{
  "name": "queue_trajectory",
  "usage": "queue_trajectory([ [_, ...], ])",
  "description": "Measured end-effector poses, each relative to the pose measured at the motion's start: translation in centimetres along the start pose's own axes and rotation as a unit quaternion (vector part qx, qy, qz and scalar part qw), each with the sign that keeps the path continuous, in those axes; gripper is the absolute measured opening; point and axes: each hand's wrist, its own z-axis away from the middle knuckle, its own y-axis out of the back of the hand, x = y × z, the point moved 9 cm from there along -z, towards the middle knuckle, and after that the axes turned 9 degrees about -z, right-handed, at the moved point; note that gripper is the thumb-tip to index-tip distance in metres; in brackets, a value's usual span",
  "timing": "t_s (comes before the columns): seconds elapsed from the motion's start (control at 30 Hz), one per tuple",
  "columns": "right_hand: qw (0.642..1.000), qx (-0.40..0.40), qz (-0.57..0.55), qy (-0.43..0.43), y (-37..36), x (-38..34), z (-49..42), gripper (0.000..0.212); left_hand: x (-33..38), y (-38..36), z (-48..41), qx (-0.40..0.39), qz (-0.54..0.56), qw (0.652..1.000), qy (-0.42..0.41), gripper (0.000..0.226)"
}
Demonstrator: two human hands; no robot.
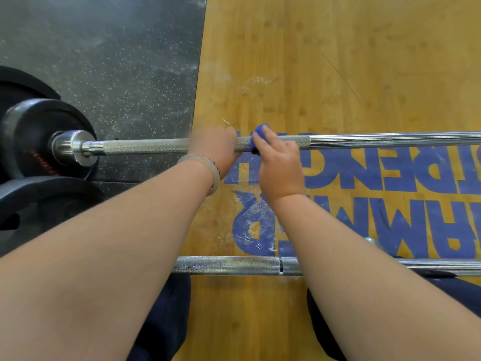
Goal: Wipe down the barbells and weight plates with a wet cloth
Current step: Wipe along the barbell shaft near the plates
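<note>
**Head view.** Barbell [156, 145] noted lying left-right across the frame, long axis near level. Left hand [216, 149] found closed over the shaft from above, fingers curled round it, apparently steadying it. Right hand [278, 165] set just beside it on the right, fingers bent over a blue cloth [259, 134] that is wrapped on the shaft and pinned there. Cloth sits on the knurled section.

Judged: next stroke must run along the axis. To the right the knurl soon ends and smooth chrome begins. To the left the path is blocked by the left hand.

Weight plates [39, 131] at far left end: black, matt, rubber-looking, w/ chrome sleeve. They are well apart from the cloth, and the left hand is nearer to them.

Shaft: steel, cross-hatched grip, glossy where plain. Second bar [234, 265] seen nearer the body, parallel, duller, w/ white specks, poss. chalk.

Floor: yellow wood platform [338, 61] w/ blue lettering and pale smears. Speckled black rubber mat [117, 61] under the plates.
</note>
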Motion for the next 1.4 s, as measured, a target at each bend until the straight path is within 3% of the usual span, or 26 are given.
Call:
queue_trajectory([
  [0.1, 0.982, 0.081, 0.047, -0.165, 2.9, 5.2, 0.0, 0.051, 0.0, -0.1, 0.0, 0.013, 0.004, 1.0, 0.002, 0.035],
  [0.13, 0.978, 0.089, 0.054, -0.18, 2.9, 5.4, 0.2, 0.05, -0.1, -0.1, 0.0, 0.019, 0.005, 1.0, 0.003, 0.035],
  [0.2, 0.99, 0.063, 0.02, -0.125, 1.6, 2.6, -0.1, 0.045, 0.0, 0.0, 0.0, 0.028, 0.005, 1.0, 0.006, 0.035],
  [0.3, 0.999, 0.005, -0.004, 0.036, -1.2, -1.3, 0.9, 0.041, 0.2, 0.0, 0.0, 0.028, -0.003, 1.0, -0.006, 0.035],
  [0.37, 1.0, 0.016, 0.005, 0.022, -0.1, -0.2, 0.6, 0.041, 0.2, -0.1, -0.1, 0.026, -0.006, 1.0, -0.015, 0.037],
  [0.5, 0.983, 0.095, 0.027, -0.157, 2.8, 4.4, -0.1, 0.046, 0.1, 0.1, -0.2, 0.014, -0.004, 1.0, -0.016, 0.036],
  [0.57, 0.99, 0.081, 0.008, -0.116, 1.5, 2.3, -0.1, 0.045, 0.0, 0.1, -0.5, 0.006, -0.009, 1.0, -0.024, 0.035],
  [0.63, 1.0, 0.03, -0.006, 0.002, -0.8, -1.4, 0.8, 0.045, 0.0, -0.2, -0.9, -0.021, 0.0, 0.999, -0.043, 0.031],
  [0.7, 0.999, -0.004, -0.029, 0.033, -1.8, -2.2, 1.1, 0.048, -0.1, -0.3, -1.2, -0.046, 0.025, 0.997, -0.058, 0.027],
  [0.8, 0.999, 0.041, -0.001, -0.028, 0.2, 0.2, 0.2, 0.046, -0.3, 0.0, -0.4, 0.001, 0.024, 0.999, -0.042, 0.036],
  [0.9, 0.98, 0.099, 0.023, -0.172, 2.4, 4.2, -0.2, 0.045, 0.5, -0.7, 2.3, 0.137, 0.028, 0.99, -0.008, 0.043],
  [0.93, 0.979, 0.103, 0.027, -0.176, 2.4, 4.1, -0.1, 0.045, 0.9, -0.9, 3.0, 0.177, 0.014, 0.984, 0.001, 0.052],
  [1.0, 0.993, 0.072, 0.034, -0.091, 0.8, 1.2, 0.3, 0.046, 1.2, -1.5, 3.6, 0.209, -0.014, 0.977, 0.027, 0.067],
  [1.07, 0.998, 0.032, 0.041, 0.026, -1.1, -1.7, 1.3, 0.045, 1.3, -1.6, 3.3, 0.19, -0.009, 0.981, 0.029, 0.074],
  [1.17, 0.995, -0.004, 0.046, 0.085, -1.2, -1.7, 1.3, 0.043, 1.3, -1.9, 2.7, 0.154, -0.011, 0.988, 0.023, 0.073],
  [1.33, 0.985, 0.138, 0.04, -0.094, 3.1, 4.4, 0.2, 0.04, 1.2, -1.6, 2.0, 0.114, -0.015, 0.993, 0.016, 0.066],
  [1.4, 0.991, 0.122, 0.046, -0.041, 2.0, 1.8, 0.4, 0.041, 0.9, -1.5, 1.5, 0.081, 0.005, 0.997, 0.016, 0.06],
])
